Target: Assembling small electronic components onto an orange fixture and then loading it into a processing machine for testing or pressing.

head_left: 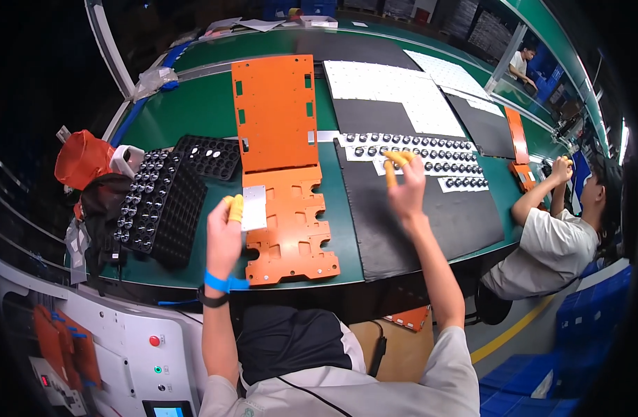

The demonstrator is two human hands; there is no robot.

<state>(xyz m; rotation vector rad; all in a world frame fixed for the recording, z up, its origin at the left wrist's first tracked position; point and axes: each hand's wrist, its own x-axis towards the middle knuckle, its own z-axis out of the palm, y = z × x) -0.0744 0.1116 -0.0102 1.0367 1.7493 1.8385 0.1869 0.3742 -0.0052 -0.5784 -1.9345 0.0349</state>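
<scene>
My left hand (225,222), with yellow finger covers, is closed on the edge of a thin white plate (254,208). The plate overlaps the left side of an orange fixture (287,229), whose flat orange lid (276,115) stands folded back beyond it. My right hand (407,187), also with yellow finger covers, is over the left part of the rows of black round parts (433,154) on white strips. Its thumb and fingertips come close together there; whatever lies between them is hidden. Beneath is a black mat (416,222).
Left of the fixture are a black tray with shiny round parts (148,201) and another black tray (211,156). White sheets (388,90) lie at the back. A co-worker (555,243) sits at the right. A machine panel with a red button (154,340) stands at lower left.
</scene>
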